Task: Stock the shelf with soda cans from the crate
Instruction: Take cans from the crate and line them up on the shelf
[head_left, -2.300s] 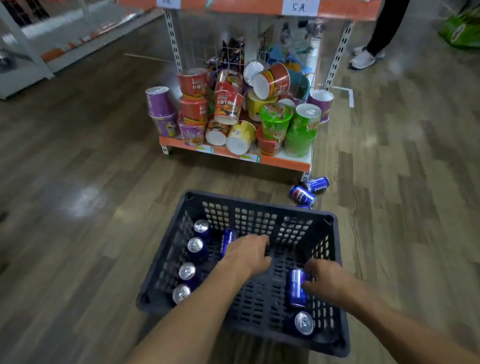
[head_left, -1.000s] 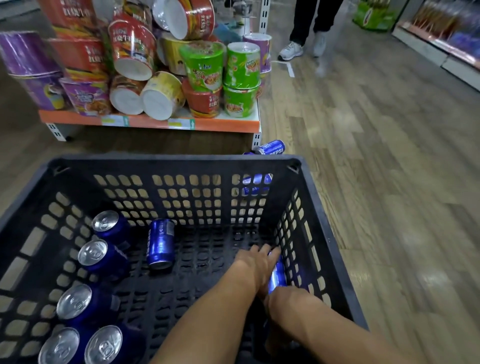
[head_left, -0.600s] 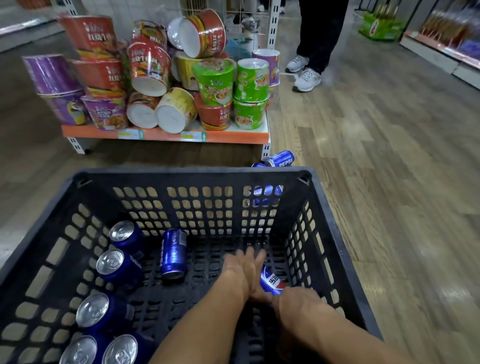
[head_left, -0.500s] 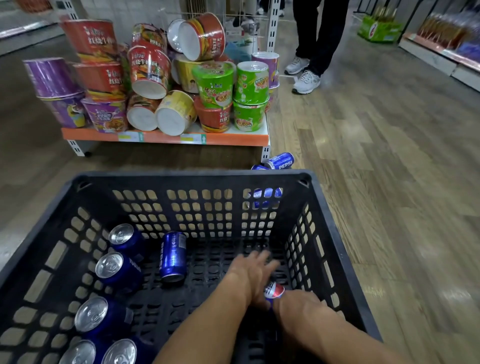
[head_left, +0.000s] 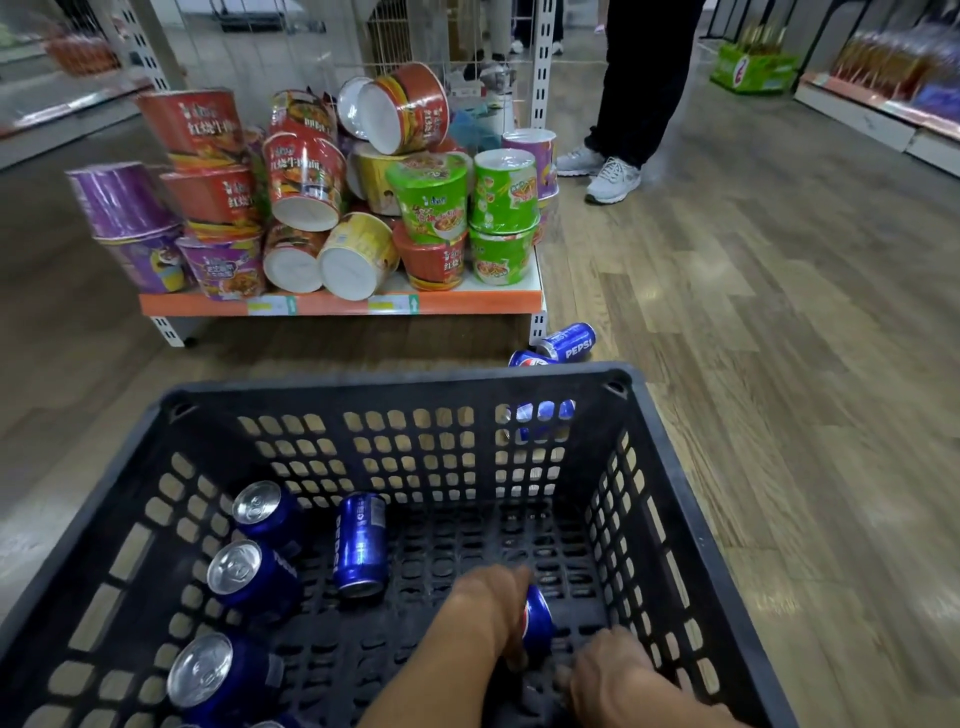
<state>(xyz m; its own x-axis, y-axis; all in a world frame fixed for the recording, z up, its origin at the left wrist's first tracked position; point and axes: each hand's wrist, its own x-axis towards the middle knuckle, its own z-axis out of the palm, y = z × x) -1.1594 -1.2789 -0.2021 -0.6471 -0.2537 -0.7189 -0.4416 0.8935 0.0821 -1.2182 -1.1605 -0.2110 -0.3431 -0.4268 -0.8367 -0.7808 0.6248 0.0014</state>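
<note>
Both my hands reach into a black plastic crate (head_left: 395, 387) on the floor. My left hand (head_left: 488, 605) grips a blue soda can (head_left: 537, 621) near the crate's right side. My right hand (head_left: 610, 670) is low beside it, fingers curled down into the crate; what it holds is hidden. Several more blue cans stand along the crate's left wall (head_left: 260, 512), and one lies on its side (head_left: 360, 543). The low orange-edged shelf (head_left: 467, 300) stands just beyond the crate.
The shelf is piled with instant noodle cups (head_left: 434, 200). Loose soda cans (head_left: 566, 343) lie on the wood floor by the shelf's right foot. A person in dark trousers and white sneakers (head_left: 613, 176) stands behind the shelf. More shelving runs along the far right.
My view came close over the crate. My left hand closed round the can and lifted its end up; my right hand shifted lower and to the right of it.
</note>
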